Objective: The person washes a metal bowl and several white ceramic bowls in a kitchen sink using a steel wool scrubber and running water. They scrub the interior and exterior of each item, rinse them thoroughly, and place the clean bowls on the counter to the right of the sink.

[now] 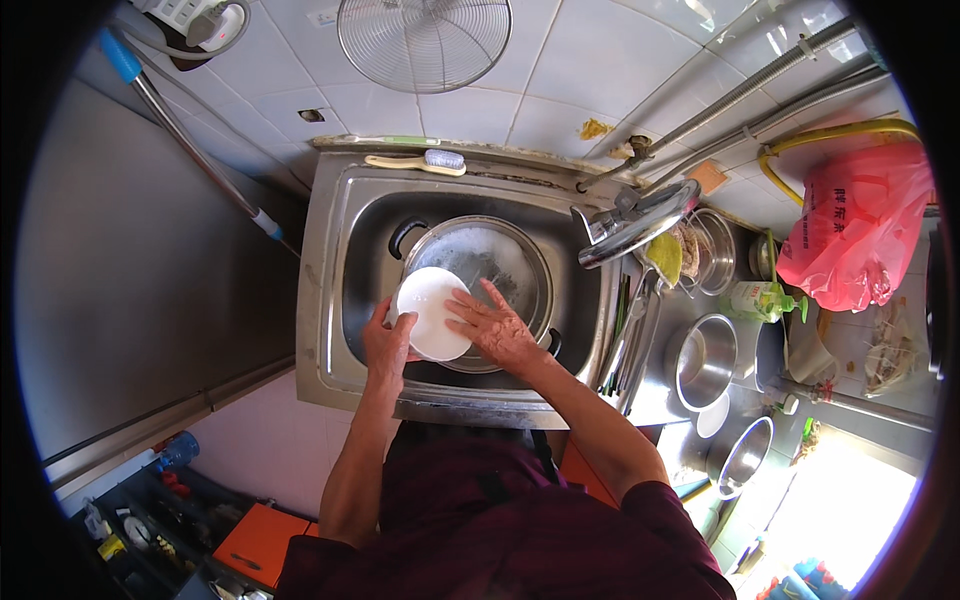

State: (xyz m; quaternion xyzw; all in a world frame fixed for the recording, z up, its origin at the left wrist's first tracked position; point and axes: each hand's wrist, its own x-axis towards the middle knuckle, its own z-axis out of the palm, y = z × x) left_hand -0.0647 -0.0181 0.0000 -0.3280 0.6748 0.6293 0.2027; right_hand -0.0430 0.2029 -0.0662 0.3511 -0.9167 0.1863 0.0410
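A white bowl (429, 300) is held tilted over the near left part of a metal pot (551, 289). My left hand (388, 341) grips its left rim, with the thumb on the inner side. The fingers of my right hand (499, 330) are spread and reach the bowl's right side; the palm faces down over the pot. Soapy water with white foam (487, 251) fills the pot, which has two black handles (407, 236) and stands in a stainless steel sink (360, 225). Part of the pot is hidden by the bowl and my right hand.
A wooden-handled brush (416, 162) lies on the sink's back ledge. The faucet (637, 225) juts over the right rim. Further right are a green pump bottle (757, 301), steel bowls (705, 360) and a pink plastic bag (859, 225). A long pole (195, 142) leans at left.
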